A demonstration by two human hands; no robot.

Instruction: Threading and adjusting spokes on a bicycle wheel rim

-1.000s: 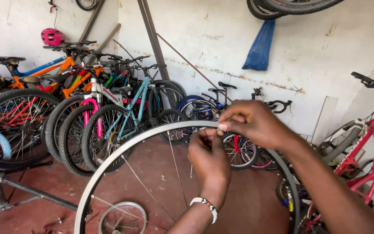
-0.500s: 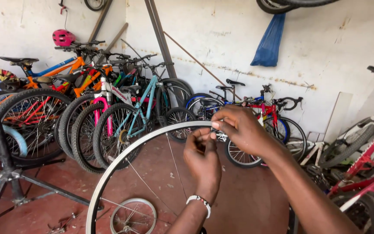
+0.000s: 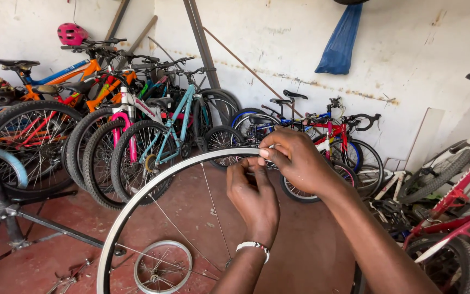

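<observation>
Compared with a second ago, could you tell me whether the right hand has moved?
Yes, slightly: against the black saddle behind it, the right hand has drifted left, still pinching the top of the rim.

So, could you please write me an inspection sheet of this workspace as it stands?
Surface: red floor, dusty.
Job's things: silver rim upright, a few thin spokes fitted.
Clutter: small wheel lying on the floor; repair stand at left.
Hands: left hand and right hand pinch at the rim's top edge.
Cables: nothing seen.
Surroundings: row of bicycles against the white wall, pink helmet, blue bag hanging.
</observation>
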